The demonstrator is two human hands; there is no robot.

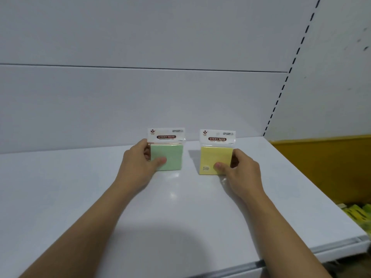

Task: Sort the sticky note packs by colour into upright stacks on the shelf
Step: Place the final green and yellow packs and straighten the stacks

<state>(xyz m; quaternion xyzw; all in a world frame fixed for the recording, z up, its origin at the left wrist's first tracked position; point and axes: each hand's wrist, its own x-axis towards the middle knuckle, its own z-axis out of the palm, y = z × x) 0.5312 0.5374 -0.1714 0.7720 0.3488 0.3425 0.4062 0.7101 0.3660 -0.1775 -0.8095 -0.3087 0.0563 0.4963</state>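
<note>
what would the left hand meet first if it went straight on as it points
The upright green plastic-wrapped sticky note pack the left hand grips; behind that, probably the white shelf back panel, though depth is unclear.

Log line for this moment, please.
left hand: holds green pack, upright on shelf | right hand: holds yellow pack, upright on shelf | packs apart
</note>
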